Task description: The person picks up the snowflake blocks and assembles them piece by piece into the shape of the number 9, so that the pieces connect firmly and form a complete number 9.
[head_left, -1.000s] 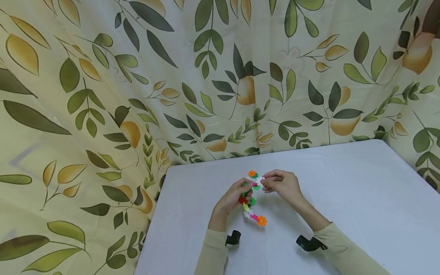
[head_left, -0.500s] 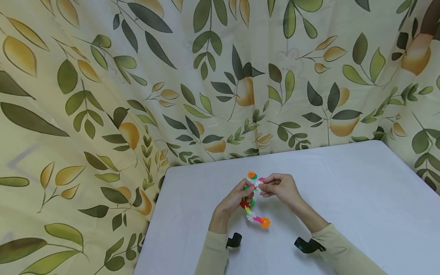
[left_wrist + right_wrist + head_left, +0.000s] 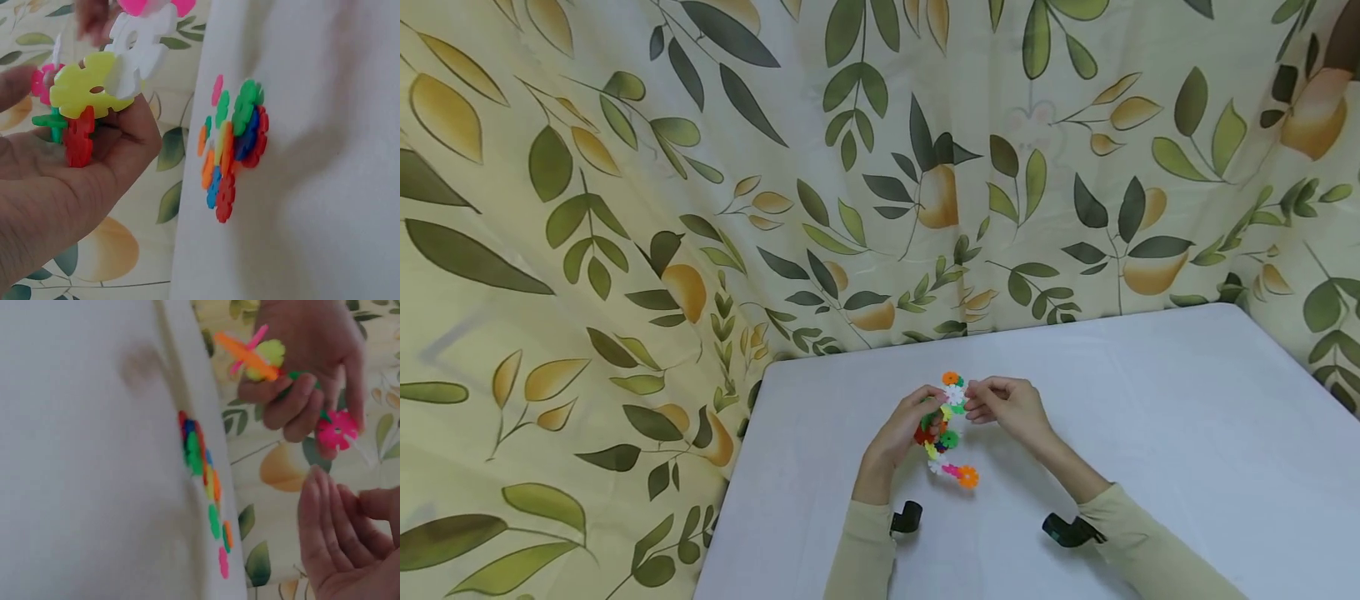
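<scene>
Landmark: the loose pile (image 3: 227,150) of notched flower discs on the white table (image 3: 1150,433).

Left hand (image 3: 895,429) above the pile, at its left side, fingers curled round a chain (image 3: 81,90) of similar discs. Right hand (image 3: 1011,408) to the right of the pile, fingers near straight, no disc to be made out in its grasp. Hands apart, though close. Cannot tell whether a right fingertip touches the white disc (image 3: 953,394).

Step, as I judge it: seating that white disc in the pink disc (image 3: 331,434) at the chain's working end, above the pile. Best done by bracing the pink disc right beside its slot, keeping the two faces crossed square, pushing straight until the notches bottom out, then giving a light tug. Sideways force would probably twist older joints loose.

Lie of the chain: bent, no single straight axis. Working end points up, away from the pile; middle hidden in the left hand; tail slants towards the person's side of the pile and rightward, tipped by an orange disc (image 3: 968,477). Long axis overall runs roughly far to near.
</scene>
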